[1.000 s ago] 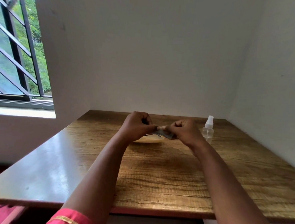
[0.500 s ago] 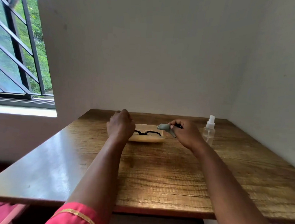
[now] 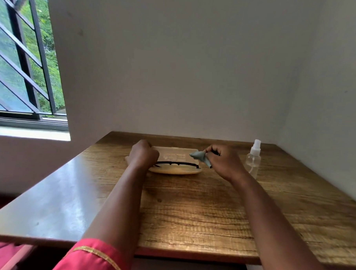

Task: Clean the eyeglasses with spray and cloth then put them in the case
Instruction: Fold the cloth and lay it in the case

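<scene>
We extend both forearms forward, our left hand (image 3: pixel 144 153) curled knuckles-up with its fingertips hidden, and our right hand (image 3: pixel 223 161) pinching the cloth (image 3: pixel 199 156) between curled fingers.

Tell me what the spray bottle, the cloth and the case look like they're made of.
Spray bottle: clear plastic by the look, see-through body, white pump top. Cloth: soft grey fabric, probably microfibre, bunched in the right hand. Case: smooth tan shell, plastic or faux leather, I cannot tell which; the black-framed eyeglasses lie in it.
</scene>
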Demonstrator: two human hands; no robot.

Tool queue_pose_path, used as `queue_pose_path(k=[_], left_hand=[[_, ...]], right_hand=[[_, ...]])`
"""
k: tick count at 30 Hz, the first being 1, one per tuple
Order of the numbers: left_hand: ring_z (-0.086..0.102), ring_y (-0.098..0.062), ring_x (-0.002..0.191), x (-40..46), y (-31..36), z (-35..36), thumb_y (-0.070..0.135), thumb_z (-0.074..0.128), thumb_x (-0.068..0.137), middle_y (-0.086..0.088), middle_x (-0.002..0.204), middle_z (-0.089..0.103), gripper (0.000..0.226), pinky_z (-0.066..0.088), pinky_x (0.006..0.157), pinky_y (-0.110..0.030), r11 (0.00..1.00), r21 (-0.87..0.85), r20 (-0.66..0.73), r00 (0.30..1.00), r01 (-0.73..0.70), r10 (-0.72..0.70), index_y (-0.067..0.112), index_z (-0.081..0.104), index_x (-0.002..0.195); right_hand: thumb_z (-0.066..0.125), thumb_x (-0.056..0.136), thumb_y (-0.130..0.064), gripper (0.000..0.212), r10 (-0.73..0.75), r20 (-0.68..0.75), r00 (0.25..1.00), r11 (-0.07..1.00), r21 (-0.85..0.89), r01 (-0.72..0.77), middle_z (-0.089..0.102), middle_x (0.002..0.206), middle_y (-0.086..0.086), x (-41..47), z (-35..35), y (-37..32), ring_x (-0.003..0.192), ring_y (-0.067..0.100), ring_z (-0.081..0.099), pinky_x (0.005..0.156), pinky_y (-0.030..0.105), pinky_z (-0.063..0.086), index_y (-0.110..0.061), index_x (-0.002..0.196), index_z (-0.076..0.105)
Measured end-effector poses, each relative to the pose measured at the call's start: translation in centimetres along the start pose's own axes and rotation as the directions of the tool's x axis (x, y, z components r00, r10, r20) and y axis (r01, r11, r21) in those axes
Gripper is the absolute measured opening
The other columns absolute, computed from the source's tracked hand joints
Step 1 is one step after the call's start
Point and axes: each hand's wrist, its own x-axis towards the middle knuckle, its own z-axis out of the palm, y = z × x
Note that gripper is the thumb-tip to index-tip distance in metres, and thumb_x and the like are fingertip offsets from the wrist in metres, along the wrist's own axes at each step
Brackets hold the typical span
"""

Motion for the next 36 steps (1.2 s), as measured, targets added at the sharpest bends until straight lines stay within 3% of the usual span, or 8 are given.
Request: queue_pose_path(k=[3, 6, 12, 18, 24, 28, 32, 36], left_hand=[[0.062, -0.03, 0.096, 0.0, 0.4, 0.0, 0.008, 0.055, 0.081, -0.008, 0.101, 0.065, 0.023, 0.048, 0.095, -0.046, 0.999, -0.001, -0.006, 0.999, -0.045, 0.045, 0.017, 0.064, 0.1], [0.063, -0.028, 0.086, -0.1, 0.7, 0.2, 0.006, 0.061, 0.083, -0.01, 0.095, 0.065, 0.011, 0.055, 0.076, -0.037, 0.993, -0.079, 0.039, 0.995, -0.09, 0.093, 0.012, 0.063, 0.092], [0.062, -0.022, 0.074, -0.7, 1.2, 0.5, -0.001, 0.064, 0.079, -0.009, 0.09, 0.065, 0.018, 0.046, 0.054, -0.027, 0.985, -0.118, 0.1, 0.986, -0.125, 0.137, 0.011, 0.066, 0.093], [0.063, -0.024, 0.074, -0.6, 1.2, 0.7, 0.004, 0.063, 0.082, -0.009, 0.089, 0.066, 0.013, 0.048, 0.056, -0.029, 0.983, -0.099, 0.085, 0.983, -0.157, 0.166, 0.01, 0.066, 0.093], [0.064, -0.024, 0.076, -0.7, 1.3, 0.7, 0.005, 0.064, 0.084, -0.008, 0.091, 0.065, 0.014, 0.049, 0.058, -0.031, 0.98, -0.115, 0.081, 0.981, -0.164, 0.174, 0.011, 0.065, 0.096], [0.063, -0.023, 0.075, -0.7, 1.3, 0.7, 0.005, 0.064, 0.085, -0.008, 0.093, 0.065, 0.014, 0.05, 0.059, -0.03, 0.979, -0.114, 0.08, 0.98, -0.171, 0.181, 0.011, 0.065, 0.098], [0.064, -0.022, 0.079, -0.8, 1.3, 0.7, 0.007, 0.064, 0.086, -0.007, 0.094, 0.065, 0.015, 0.056, 0.067, -0.036, 0.976, -0.116, 0.073, 0.978, -0.186, 0.195, 0.011, 0.066, 0.101], [0.064, -0.023, 0.076, -0.8, 1.2, 0.7, 0.004, 0.064, 0.084, -0.009, 0.095, 0.067, 0.018, 0.048, 0.056, -0.029, 0.976, -0.115, 0.078, 0.978, -0.186, 0.196, 0.011, 0.066, 0.1]], right_hand=[[0.055, 0.094, -0.018, 0.016, -0.041, 0.026, 0.999, 0.999, -0.006, 0.041, 0.064, 0.081, -0.005, -0.1, 0.2, -0.2, 0.073, 0.012, 0.057, 0.062, 0.027, 0.041, -0.019, 0.09, 0.069], [0.056, 0.094, -0.018, 0.013, -0.107, 0.036, 0.994, 0.994, 0.0, 0.107, 0.064, 0.083, -0.006, -0.3, 0.7, -0.5, 0.071, 0.008, 0.054, 0.062, 0.024, 0.04, -0.023, 0.092, 0.068], [0.054, 0.096, -0.016, 0.015, -0.219, 0.129, 0.967, 0.976, 0.038, 0.216, 0.065, 0.081, -0.001, -0.9, 1.9, -1.3, 0.066, 0.006, 0.053, 0.06, 0.021, 0.04, -0.021, 0.093, 0.068], [0.056, 0.092, -0.027, 0.016, -0.22, 0.146, 0.964, 0.932, -0.262, 0.252, 0.071, 0.094, -0.01, -1.0, 2.2, -1.1, 0.092, 0.014, 0.062, 0.098, 0.041, 0.043, -0.031, 0.095, 0.071], [0.063, 0.087, -0.041, 0.018, -0.224, 0.082, 0.971, 0.883, -0.405, 0.238, 0.052, 0.098, -0.008, -0.6, 1.8, -0.5, 0.092, 0.015, 0.056, 0.083, 0.034, 0.048, -0.033, 0.102, 0.067], [0.068, 0.085, -0.023, 0.007, -0.339, -0.005, 0.941, 0.903, -0.283, 0.324, 0.049, 0.09, -0.01, -0.4, 1.7, -0.6, 0.08, 0.008, 0.051, 0.065, 0.022, 0.038, -0.024, 0.092, 0.071], [0.068, 0.086, -0.014, 0.013, -0.424, 0.138, 0.895, 0.883, -0.16, 0.442, 0.06, 0.091, -0.009, -0.8, 2.0, -1.3, 0.084, 0.006, 0.058, 0.07, 0.024, 0.045, -0.023, 0.091, 0.074], [0.062, 0.091, -0.015, 0.022, -0.412, 0.252, 0.876, 0.871, -0.172, 0.459, 0.056, 0.096, -0.01, -1.0, 2.4, -1.3, 0.093, 0.008, 0.056, 0.078, 0.024, 0.049, -0.025, 0.106, 0.075]])
